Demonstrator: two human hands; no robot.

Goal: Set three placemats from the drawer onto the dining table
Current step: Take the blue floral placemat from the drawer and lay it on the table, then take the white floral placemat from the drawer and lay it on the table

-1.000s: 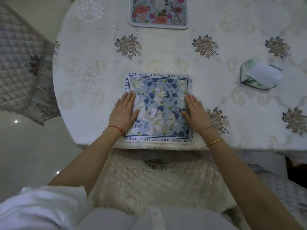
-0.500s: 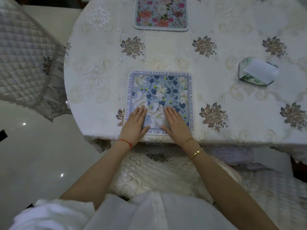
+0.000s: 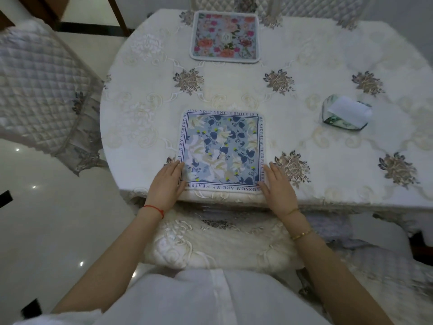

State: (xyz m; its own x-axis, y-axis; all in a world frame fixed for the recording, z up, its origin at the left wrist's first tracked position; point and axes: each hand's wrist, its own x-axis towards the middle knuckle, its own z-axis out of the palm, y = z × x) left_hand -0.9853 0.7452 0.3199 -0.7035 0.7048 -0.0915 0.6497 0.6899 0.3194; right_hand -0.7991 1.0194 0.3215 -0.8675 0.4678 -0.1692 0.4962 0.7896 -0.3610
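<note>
A square blue floral placemat [image 3: 221, 148] with lettering round its border lies flat at the near edge of the round dining table [image 3: 316, 73]. My left hand [image 3: 167, 184] rests with straight fingers at its near-left corner. My right hand [image 3: 277, 186] lies flat at its near-right corner. A second placemat [image 3: 225, 36], pink and red floral, lies at the far side of the table. No drawer is in view.
A tissue box [image 3: 346, 112] sits on the table to the right. A chair seat with a cream cushion [image 3: 220, 240] is tucked under the table in front of me. A quilted chair [image 3: 39, 80] stands to the left, over glossy floor tiles.
Both hands slid back along the blue placemat towards me, then spread apart from its near middle to its two near corners. The camera pulled back, showing more of the table.
</note>
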